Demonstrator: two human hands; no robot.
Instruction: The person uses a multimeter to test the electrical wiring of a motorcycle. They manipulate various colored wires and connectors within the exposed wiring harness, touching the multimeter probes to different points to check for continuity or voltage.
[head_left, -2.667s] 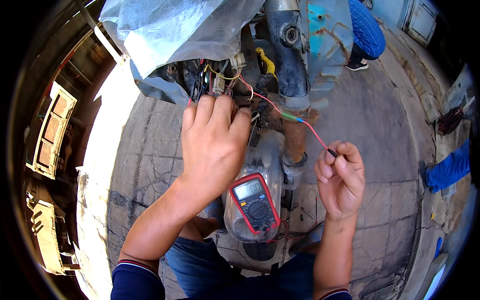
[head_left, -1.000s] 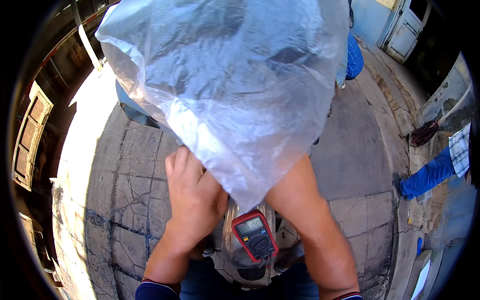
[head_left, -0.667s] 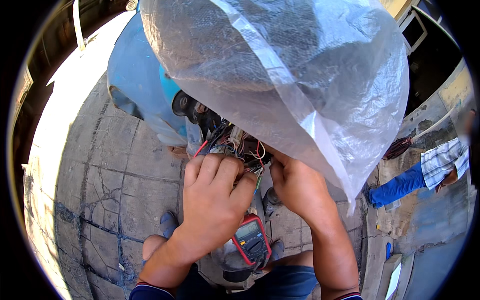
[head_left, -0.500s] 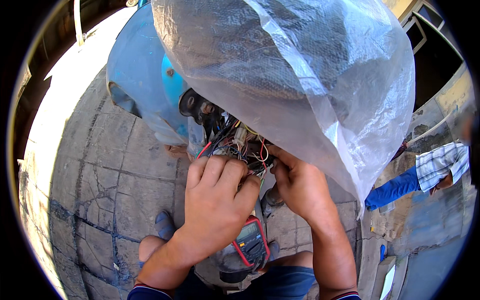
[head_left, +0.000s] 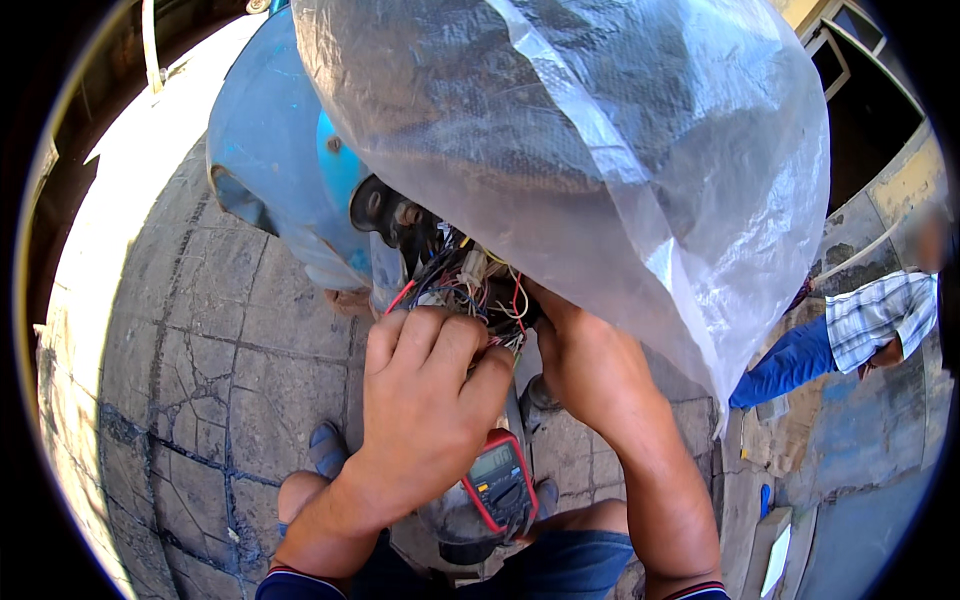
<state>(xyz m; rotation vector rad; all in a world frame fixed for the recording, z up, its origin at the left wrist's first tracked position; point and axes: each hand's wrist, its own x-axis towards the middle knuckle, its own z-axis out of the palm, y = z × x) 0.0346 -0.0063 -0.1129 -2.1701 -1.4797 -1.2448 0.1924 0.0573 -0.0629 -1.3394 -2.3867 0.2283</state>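
Observation:
A tangled bundle of thin coloured wires [head_left: 470, 280] with pale connectors spills out beside a black bracket [head_left: 385, 208]. My left hand [head_left: 420, 395] is closed at the near side of the bundle, its curled fingers gripping wires; the fingertips are hidden under the hand. To the right, my right hand [head_left: 595, 375] reaches in below the edge of a translucent plastic sheet [head_left: 600, 150]. Its fingers are bent together among the wires, and what they hold is hidden. Just below my left hand, a red-and-black multimeter [head_left: 500, 480] lies between my knees with its display facing up.
A blue painted body panel [head_left: 265, 130] stands at the left of the wiring. Cracked paving [head_left: 190, 380] spreads beneath. At the far right is another person in a checked shirt [head_left: 880, 320] and blue trousers, near a wall with a dark opening [head_left: 875, 130].
My right hand has pushed slightly farther in under the plastic sheet, hiding its fingertips more. My left hand has shifted a little left. The other person has moved slightly.

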